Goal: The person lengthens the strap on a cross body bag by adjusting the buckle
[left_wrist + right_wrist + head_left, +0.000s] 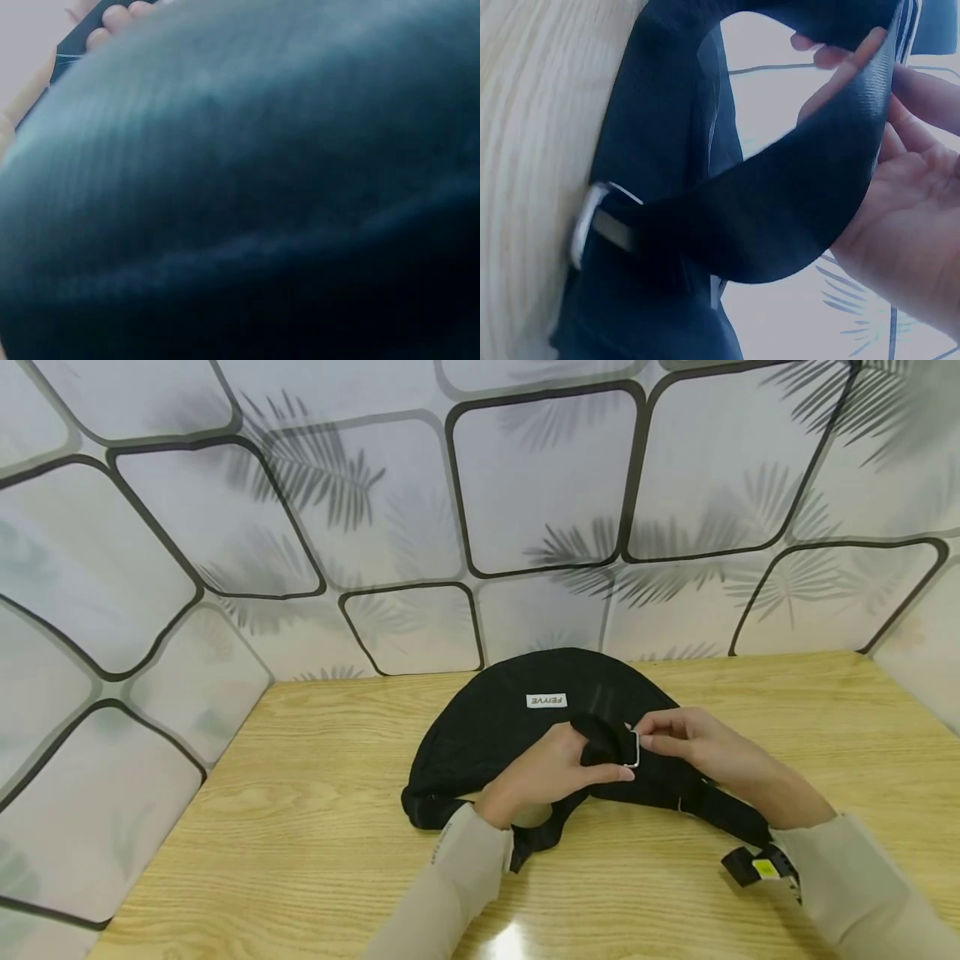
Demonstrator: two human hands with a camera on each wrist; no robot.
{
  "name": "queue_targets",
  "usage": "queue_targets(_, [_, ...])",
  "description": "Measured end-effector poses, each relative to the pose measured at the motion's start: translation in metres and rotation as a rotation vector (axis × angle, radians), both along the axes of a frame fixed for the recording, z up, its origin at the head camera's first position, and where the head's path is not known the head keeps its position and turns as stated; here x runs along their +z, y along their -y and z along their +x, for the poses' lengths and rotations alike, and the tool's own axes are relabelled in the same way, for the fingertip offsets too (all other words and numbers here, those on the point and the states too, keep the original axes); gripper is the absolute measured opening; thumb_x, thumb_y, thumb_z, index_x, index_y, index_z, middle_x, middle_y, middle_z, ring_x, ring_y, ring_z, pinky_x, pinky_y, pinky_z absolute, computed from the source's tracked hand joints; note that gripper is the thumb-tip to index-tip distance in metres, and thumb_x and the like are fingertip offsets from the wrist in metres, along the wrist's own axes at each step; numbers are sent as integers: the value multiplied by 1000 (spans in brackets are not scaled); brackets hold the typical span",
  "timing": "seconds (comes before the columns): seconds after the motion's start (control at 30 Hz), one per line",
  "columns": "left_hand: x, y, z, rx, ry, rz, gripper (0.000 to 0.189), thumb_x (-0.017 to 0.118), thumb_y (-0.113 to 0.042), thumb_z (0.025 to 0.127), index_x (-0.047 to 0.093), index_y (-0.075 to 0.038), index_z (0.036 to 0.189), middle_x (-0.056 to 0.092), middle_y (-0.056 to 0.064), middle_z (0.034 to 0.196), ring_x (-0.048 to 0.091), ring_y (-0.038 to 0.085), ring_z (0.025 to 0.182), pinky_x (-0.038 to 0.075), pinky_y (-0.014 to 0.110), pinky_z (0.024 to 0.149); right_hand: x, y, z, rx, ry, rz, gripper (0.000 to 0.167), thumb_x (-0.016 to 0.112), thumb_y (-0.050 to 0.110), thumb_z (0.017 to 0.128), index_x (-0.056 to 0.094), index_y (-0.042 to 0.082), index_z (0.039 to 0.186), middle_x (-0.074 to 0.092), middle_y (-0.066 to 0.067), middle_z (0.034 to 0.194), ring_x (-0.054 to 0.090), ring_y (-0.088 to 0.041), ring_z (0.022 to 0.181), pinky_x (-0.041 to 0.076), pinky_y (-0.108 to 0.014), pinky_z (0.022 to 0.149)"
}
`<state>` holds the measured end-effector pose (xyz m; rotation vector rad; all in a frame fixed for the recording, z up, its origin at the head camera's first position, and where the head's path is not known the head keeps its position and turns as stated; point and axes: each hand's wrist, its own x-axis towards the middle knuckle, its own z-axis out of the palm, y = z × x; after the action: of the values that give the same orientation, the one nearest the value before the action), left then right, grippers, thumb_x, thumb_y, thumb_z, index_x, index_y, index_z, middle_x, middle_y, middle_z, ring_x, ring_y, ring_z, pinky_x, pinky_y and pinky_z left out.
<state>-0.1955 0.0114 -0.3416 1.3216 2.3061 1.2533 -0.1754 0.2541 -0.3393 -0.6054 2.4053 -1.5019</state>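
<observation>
A black half-moon-shaped bag (480,743) lies on the table, its white label upside down. Over its front, my left hand (551,764) holds a looped black strap (600,731), thumb along the lower side. Beside it, my right hand (701,752) pinches at a silver metal buckle (637,749) on that strap, thumb and forefinger at its right edge. In the right wrist view, the webbing (780,202) curves up to the fingers, and a second metal ring (592,217) sits lower on it. Blurred dark fabric (240,180) covers most of the left wrist view.
A strap end with a yellow tag (767,868) lies near the right sleeve. Another strap piece (536,839) hangs below the left wrist. The wood-grain table (300,793) meets a patterned wall covering (540,485) behind the bag.
</observation>
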Motion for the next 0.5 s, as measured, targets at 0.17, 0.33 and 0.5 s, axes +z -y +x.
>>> queue_targets(0.17, [0, -3, 1, 39, -43, -72, 34, 75, -21, 95, 64, -9, 125, 64, 2, 126, 59, 5, 112, 46, 21, 96, 1, 2, 0, -14, -21, -12, 18, 49, 0, 105, 64, -8, 108, 64, -3, 102, 53, -8, 100, 44, -23, 87])
queue_targets(0.33, [-1, -4, 2, 88, -79, -90, 33, 78, -18, 92, 66, -9, 121, 66, 3, 118, 60, 8, 105, 45, 17, 90, -1, 0, 0, -9, -6, -57, 17, 48, -1, 105, 60, -11, 111, 62, 1, 94, 53, -13, 89, 45, -25, 78])
queue_targets(0.5, [-2, -3, 2, 140, -107, -88, 35, 79, -21, 91, 66, -11, 121, 65, -1, 116, 58, 5, 101, 45, 16, 88, -2, 1, 0, -21, -27, -79, 23, 49, 2, 106, 56, -13, 122, 60, -3, 106, 54, -10, 93, 46, -24, 78])
